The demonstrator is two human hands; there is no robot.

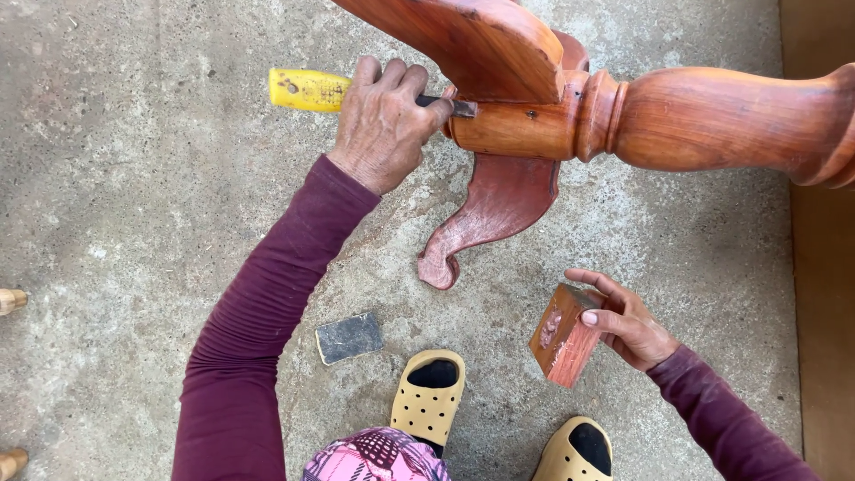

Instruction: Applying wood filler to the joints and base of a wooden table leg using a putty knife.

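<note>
Reddish polished wood fills the top of the view: a turned pedestal (695,120) lies on its side on the concrete floor (134,178), its far end cut off by the right edge. One curved leg (485,218) points down from the pedestal's base toward the person, its scrolled foot touching the floor; another leg (463,36) juts up toward the camera and is cropped at the top edge. A third leg is barely visible behind it.

Just left of the pedestal's base, the left hand (383,125) is closed around a yellow-handled tool (307,89) (a chisel or a screwdriver, hard to tell), whose dark tip meets the base where the legs join. The fingers hide the middle of the tool.

Below the pedestal and well apart from it, the right hand (628,325) grips a small reddish wooden block (563,337), tilted, above the floor.

Below the scrolled foot, a dark sanding pad (349,338) lies on the floor beside tan perforated clogs (429,396). Pink patterned cloth (378,456) is cropped at the bottom edge.
</note>
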